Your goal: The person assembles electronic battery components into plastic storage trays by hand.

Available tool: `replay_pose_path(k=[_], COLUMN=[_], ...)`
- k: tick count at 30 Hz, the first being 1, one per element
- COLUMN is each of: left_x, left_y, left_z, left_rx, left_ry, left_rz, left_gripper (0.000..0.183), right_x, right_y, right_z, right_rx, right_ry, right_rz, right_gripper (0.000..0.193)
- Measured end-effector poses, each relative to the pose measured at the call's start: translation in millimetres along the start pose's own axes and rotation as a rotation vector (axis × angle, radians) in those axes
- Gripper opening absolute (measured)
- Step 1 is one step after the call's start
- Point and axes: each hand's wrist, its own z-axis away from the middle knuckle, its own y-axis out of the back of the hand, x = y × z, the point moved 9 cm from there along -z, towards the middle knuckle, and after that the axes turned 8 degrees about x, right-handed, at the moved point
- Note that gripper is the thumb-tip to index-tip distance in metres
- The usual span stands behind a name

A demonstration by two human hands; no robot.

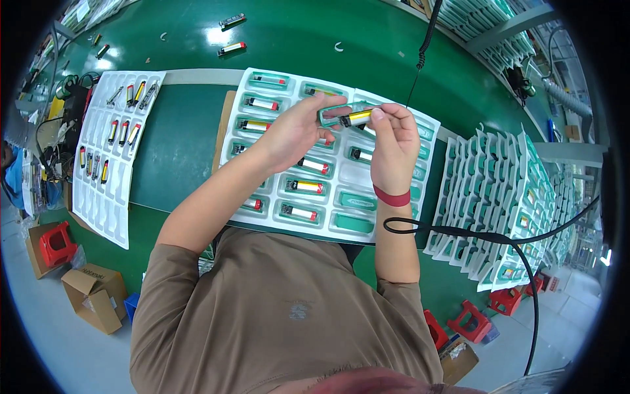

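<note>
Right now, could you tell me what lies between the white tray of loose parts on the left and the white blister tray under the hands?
In the head view, only bare green tabletop separates the two trays.

Yellow-and-black stick [356, 117] in a teal sleeve [336, 113] (white tray [394, 197], green table [177, 144]).

Left hand [298, 128], right hand [392, 141] — raised, pinching

Bright, even overhead light, soft shadows, sharp centre, strong fisheye bending, black vignette at rim.
</note>
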Motion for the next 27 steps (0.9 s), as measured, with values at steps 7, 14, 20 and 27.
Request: replay_pose_path(k=[7,14,20,27], left_x=[6.8,13.8,58.6,85.4], left_y=[-7.1,-3.5,21.0,-2.7], left_z=[3.8,3.2,24.3,62.2], left_rx=[0.019,0.066,0.142,0.230], left_ry=[-0.009,-0.061,-0.374,-0.771], left_rz=[-0.085,-0.212,-0.987,-1.143], left_gripper=[0.063,0.060,0.040,0.034], right_x=[4.4,-5.1,-5.0,1.9], right_y=[2.5,-2.9,-9.7,-40.4], right_z=[-3.0,-0.8,4.8,16.0], right_rx=[-0.067,-0.091,-0.123,-0.277], right_ry=[-0.194,-0.138,-0.115,-0.061], right_rz=[-0.204,-0.219,-0.237,-0.157], right_gripper=[0.017,0.015,0.014,0.017])
